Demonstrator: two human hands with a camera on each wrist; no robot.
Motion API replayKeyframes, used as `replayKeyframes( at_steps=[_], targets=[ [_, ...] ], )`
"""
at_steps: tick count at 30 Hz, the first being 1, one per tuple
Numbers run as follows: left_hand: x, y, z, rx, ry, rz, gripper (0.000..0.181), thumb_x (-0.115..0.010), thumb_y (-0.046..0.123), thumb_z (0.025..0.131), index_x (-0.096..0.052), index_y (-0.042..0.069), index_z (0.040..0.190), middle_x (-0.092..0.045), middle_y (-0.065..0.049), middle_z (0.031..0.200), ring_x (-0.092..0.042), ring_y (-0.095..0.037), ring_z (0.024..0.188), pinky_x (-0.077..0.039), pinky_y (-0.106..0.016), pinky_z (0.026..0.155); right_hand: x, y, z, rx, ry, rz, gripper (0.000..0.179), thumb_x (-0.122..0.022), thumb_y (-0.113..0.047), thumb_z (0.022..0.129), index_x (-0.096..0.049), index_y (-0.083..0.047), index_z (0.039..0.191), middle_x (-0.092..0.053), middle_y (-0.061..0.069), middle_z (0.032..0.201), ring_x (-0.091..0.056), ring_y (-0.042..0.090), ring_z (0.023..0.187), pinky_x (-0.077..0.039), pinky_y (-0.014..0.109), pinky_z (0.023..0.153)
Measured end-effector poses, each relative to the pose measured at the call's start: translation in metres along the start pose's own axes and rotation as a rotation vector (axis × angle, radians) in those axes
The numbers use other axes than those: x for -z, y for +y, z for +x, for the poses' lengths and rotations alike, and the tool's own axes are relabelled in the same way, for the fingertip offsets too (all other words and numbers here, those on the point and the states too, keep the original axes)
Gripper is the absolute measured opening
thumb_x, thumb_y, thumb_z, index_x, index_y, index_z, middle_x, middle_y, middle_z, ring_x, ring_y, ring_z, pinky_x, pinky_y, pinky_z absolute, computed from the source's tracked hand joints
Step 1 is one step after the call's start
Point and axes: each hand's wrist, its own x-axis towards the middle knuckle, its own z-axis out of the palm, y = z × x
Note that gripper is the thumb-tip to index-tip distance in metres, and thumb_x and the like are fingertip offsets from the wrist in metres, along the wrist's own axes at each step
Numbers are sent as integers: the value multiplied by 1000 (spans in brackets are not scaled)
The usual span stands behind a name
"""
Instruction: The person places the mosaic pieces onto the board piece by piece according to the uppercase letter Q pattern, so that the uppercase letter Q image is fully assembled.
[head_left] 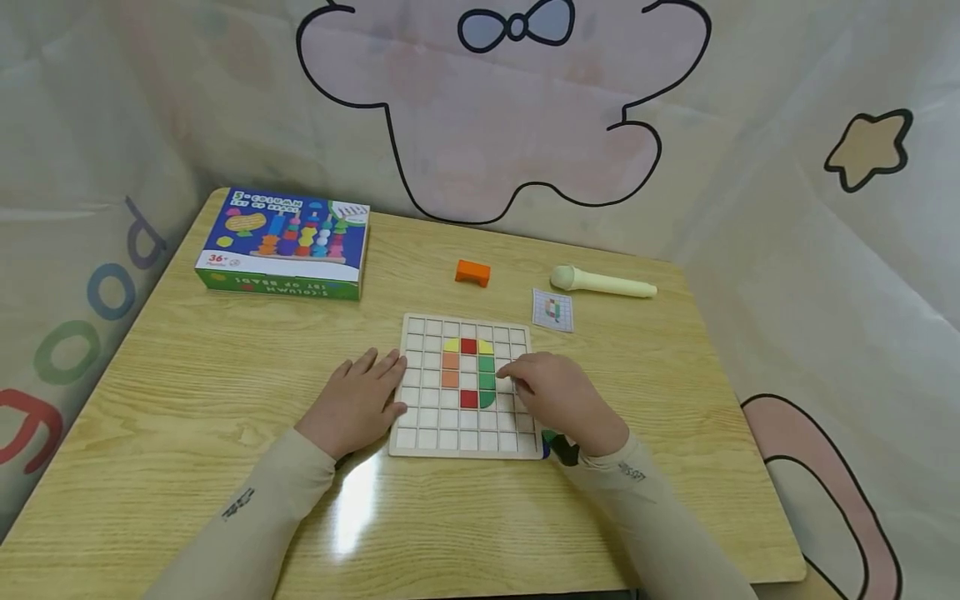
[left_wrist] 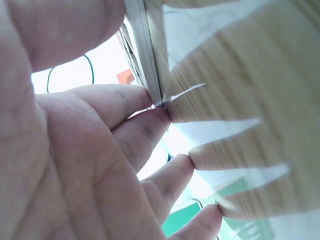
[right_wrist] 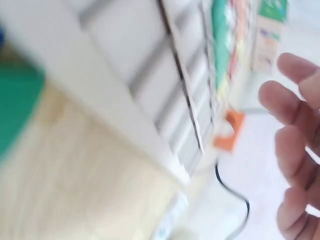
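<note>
A wooden grid board (head_left: 427,437) lies on the table between my hands. Set in its cells are red, yellow, orange and green tiles (head_left: 487,382) that form a ring-like figure. My left hand (head_left: 356,400) rests on the table, its fingers spread and touching the board's left edge. In the left wrist view the fingertips (left_wrist: 182,165) meet the tabletop beside that edge. My right hand (head_left: 562,396) hovers over the right side of the board, index finger pointing at the green tiles. Its fingers (right_wrist: 290,150) are loosely bent, and nothing shows between them in the right wrist view.
A small printed pattern card (head_left: 552,310) lies behind the board, near a pale yellow toy microphone (head_left: 603,282). An orange block (head_left: 472,272) stands farther back. At the back left is a bead-set box (head_left: 281,242). Green and blue pieces (head_left: 548,442) lie partly hidden under the right wrist.
</note>
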Motion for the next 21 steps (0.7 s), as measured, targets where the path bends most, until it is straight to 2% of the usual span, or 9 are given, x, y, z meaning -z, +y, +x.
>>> replayKeyframes(
  at_steps=[2, 8, 13, 16, 21],
  targets=[
    [1, 1, 0, -2, -2, 2, 66, -64, 34, 108, -45, -1, 161, -42, -20, 166, -35, -50, 152, -31, -69, 119, 5, 8, -10, -58, -2, -1, 23, -65, -10, 102, -83, -16, 115, -77, -2, 112, -70, 17, 100, -60, 39, 85],
    [2, 2, 0, -9, 2, 4, 67, -65, 35, 108, -45, -1, 161, -43, -20, 165, -36, -50, 151, -32, -69, 119, 0, 24, -45, -124, -51, 11, 12, -81, -16, 93, -84, -17, 105, -72, -10, 91, -61, 8, 76, -55, 31, 68],
    [-1, -2, 0, -7, 2, 9, 68, -65, 35, 108, -45, 0, 161, -42, -20, 165, -35, -51, 151, -31, -70, 119, -13, 28, -62, -202, -116, 29, 19, -89, -19, 88, -84, -19, 106, -75, -10, 97, -64, 7, 83, -57, 32, 76],
    [-2, -3, 0, -6, 4, 11, 68, -66, 35, 108, -45, 0, 161, -42, -21, 165, -35, -52, 151, -31, -70, 119, -19, 33, -65, -196, -107, 24, 22, -91, -20, 86, -85, -18, 107, -76, -9, 100, -67, 9, 87, -58, 34, 79],
    [-4, -2, 2, -11, 0, 12, 68, -66, 35, 107, -45, -1, 161, -42, -21, 165, -35, -52, 151, -32, -70, 118, -23, 43, -68, -132, -48, -12, 17, -91, -18, 87, -86, -19, 103, -76, -9, 96, -70, 11, 86, -59, 33, 76]
  ],
)
